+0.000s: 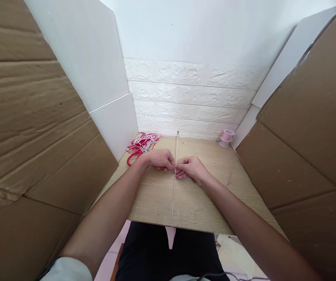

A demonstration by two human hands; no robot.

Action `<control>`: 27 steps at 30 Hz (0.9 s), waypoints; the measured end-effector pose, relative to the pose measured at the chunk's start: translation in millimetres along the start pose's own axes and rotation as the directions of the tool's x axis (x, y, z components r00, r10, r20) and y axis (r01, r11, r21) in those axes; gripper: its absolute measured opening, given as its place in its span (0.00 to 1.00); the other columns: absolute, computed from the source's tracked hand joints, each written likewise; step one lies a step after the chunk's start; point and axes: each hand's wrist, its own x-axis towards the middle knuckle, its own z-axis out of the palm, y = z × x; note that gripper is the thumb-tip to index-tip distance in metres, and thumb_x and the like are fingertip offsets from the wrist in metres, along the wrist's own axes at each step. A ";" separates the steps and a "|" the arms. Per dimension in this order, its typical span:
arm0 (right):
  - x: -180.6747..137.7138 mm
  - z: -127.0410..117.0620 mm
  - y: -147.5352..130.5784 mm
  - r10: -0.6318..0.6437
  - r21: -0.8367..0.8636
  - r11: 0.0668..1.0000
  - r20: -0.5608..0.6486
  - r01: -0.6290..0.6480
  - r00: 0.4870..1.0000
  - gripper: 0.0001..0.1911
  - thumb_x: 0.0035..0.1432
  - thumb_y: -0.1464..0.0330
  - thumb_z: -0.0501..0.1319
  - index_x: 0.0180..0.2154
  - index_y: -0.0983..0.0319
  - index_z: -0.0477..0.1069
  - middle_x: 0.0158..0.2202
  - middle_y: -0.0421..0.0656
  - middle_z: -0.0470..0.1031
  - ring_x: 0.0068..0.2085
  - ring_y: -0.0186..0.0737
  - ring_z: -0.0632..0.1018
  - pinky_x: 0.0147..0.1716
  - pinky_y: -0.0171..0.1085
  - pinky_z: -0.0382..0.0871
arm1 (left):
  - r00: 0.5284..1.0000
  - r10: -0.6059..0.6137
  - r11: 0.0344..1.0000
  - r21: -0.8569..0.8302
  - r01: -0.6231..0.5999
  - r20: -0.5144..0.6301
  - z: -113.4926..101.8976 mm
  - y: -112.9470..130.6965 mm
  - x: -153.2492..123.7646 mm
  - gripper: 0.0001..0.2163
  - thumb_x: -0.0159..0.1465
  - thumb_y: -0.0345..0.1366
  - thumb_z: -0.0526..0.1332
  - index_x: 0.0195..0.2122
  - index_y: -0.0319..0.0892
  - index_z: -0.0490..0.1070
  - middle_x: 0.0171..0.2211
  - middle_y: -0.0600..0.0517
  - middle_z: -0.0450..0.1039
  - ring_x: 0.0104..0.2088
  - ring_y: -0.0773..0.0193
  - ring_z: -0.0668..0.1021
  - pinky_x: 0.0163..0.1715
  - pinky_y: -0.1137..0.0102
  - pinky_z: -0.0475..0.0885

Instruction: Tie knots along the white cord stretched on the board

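Currently, the cord (pixel 174 191): it stretches in a taut line across the desk (pixel 153 203) from the back edge to the front edge.
Left hand (pixel 161 159): your thumb and forefinger are pinched together on the cord; which strand they grip, I cannot tell.
Right hand (pixel 193 168): your fingertips pinch it from the opposite side, almost meeting the left ones.
Good handling: work close against the lower end of the braid (pixel 176 150), pull both sides evenly, and avoid dragging the line sideways.
Texture: the braid looks bumpy, pinkish white; toward the front edge the line is thin and plain.
Back left corner: scissors with red loop handles and metal blades touch a stringy tangle (pixel 140 141) of red, pink and white.
Back right corner: a round, flanged spool (pixel 228 135) of pink thread.
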 end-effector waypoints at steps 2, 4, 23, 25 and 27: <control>0.0 0.2 -0.1 -0.002 -0.008 1.000 -0.004 0.002 1.000 0.03 0.52 0.75 0.62 0.28 0.71 0.72 0.28 0.50 0.76 0.26 0.38 0.78 0.27 0.34 0.77 | 1.000 -0.005 1.000 0.004 0.005 0.003 0.4 -0.7 0.9 0.12 0.51 0.42 0.64 0.31 0.39 0.76 0.19 0.55 0.66 0.16 0.74 0.63 0.14 0.77 0.55; -0.2 0.5 -0.6 -0.006 -0.027 1.000 -0.008 0.006 1.000 0.04 0.52 0.76 0.61 0.27 0.71 0.72 0.26 0.50 0.75 0.26 0.37 0.77 0.26 0.34 0.76 | 1.000 -0.008 1.000 0.001 0.008 0.013 0.5 -1.8 1.7 0.10 0.51 0.41 0.63 0.30 0.38 0.74 0.19 0.55 0.66 0.16 0.74 0.63 0.14 0.76 0.55; 2.4 -3.0 2.8 -0.026 -0.113 0.993 0.043 0.031 0.999 0.04 0.51 0.75 0.59 0.26 0.70 0.70 0.23 0.45 0.73 0.20 0.34 0.73 0.20 0.32 0.72 | 0.991 -0.089 0.985 0.139 0.102 -0.096 -2.1 -0.4 -2.8 0.08 0.52 0.40 0.57 0.28 0.40 0.69 0.19 0.54 0.65 0.20 0.69 0.68 0.17 0.74 0.60; 2.0 -3.1 2.4 -0.023 -0.118 0.993 0.046 0.028 0.999 0.04 0.51 0.75 0.58 0.26 0.70 0.69 0.23 0.45 0.73 0.20 0.34 0.73 0.19 0.32 0.71 | 0.989 -0.102 0.981 0.152 0.118 -0.111 -2.7 0.3 -3.9 0.09 0.52 0.40 0.56 0.28 0.40 0.68 0.20 0.54 0.65 0.20 0.69 0.68 0.17 0.74 0.61; 1.2 -2.9 1.5 -0.018 -0.129 0.991 0.049 0.024 0.999 0.05 0.52 0.75 0.58 0.26 0.70 0.69 0.23 0.45 0.73 0.20 0.34 0.73 0.19 0.31 0.71 | 0.992 -0.078 0.987 0.132 0.092 -0.104 -4.0 0.0 -5.2 0.09 0.53 0.40 0.56 0.27 0.40 0.67 0.19 0.54 0.65 0.20 0.69 0.68 0.17 0.74 0.60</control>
